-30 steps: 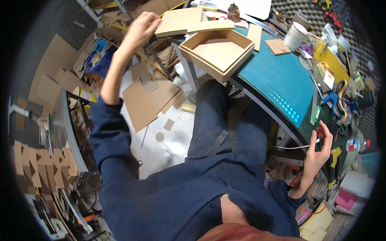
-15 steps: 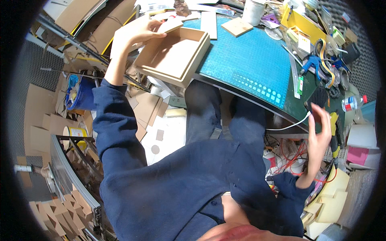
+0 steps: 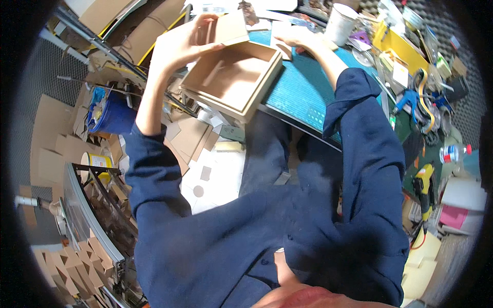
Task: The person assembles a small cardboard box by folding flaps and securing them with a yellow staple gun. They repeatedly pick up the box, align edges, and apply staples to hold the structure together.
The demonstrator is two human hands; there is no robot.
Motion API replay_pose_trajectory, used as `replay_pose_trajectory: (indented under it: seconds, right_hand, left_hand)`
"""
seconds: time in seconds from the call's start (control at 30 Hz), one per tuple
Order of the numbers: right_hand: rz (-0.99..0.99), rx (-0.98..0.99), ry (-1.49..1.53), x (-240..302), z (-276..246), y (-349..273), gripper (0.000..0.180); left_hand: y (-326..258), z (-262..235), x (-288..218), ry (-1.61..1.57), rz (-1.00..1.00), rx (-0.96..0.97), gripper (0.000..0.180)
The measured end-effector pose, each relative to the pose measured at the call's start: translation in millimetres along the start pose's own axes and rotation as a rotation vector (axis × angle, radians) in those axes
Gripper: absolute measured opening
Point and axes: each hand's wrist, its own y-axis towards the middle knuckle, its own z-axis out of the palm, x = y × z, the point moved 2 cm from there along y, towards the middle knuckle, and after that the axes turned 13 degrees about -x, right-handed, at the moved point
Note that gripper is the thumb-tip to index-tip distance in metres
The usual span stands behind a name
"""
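A shallow, open-topped brown box point(image 3: 245, 105) is tilted at the left front edge of the bench, its inside facing up. Over its far left rim my left hand point(image 3: 179, 51) grips a small light-brown panel point(image 3: 230, 30), with the thumb along the panel's near edge. My right hand point(image 3: 300, 38) is across the far part of the blue-green cutting mat point(image 3: 303, 84), its fingers closed on a pale wooden strip point(image 3: 282, 50). Part of that strip is hidden under the fingers.
Right of the mat lie blue clamps point(image 3: 408, 102), a clear bottle with a red cap point(image 3: 454, 153) and a yellow-black tool point(image 3: 423, 179). A white container point(image 3: 340, 24) and a yellow bin point(image 3: 398, 46) stand behind. A blue bucket point(image 3: 115, 115) is at left.
My right hand has come from the bench's right side, near a white cable, across to the strip on the mat. My left hand has shifted, and its panel stands more upright over the box.
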Motion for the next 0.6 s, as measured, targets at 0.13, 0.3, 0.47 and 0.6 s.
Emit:
replay_pose_trajectory:
  seconds: [0.13, 0.3, 0.47, 0.6]
  right_hand:
    - [-0.094, 0.152, -0.141, 28, 24, 21, 0.058]
    - [-0.175, 0.224, -0.302, 40, 17, 21, 0.051]
    - [-0.250, 0.229, -0.386, 53, -4, 21, 0.044]
    - [0.031, 0.070, -0.217, 12, -30, 28, 0.027]
  left_hand:
    - [-24, -31, -23, -0.469, -0.021, -0.018, 0.075]
    - [-46, -40, -50, -0.887, 0.053, -0.055, 0.082]
    - [-51, -45, -68, -0.834, 0.054, -0.086, 0.088]
    - [-40, -31, -81, -0.994, 0.101, -0.087, 0.087]
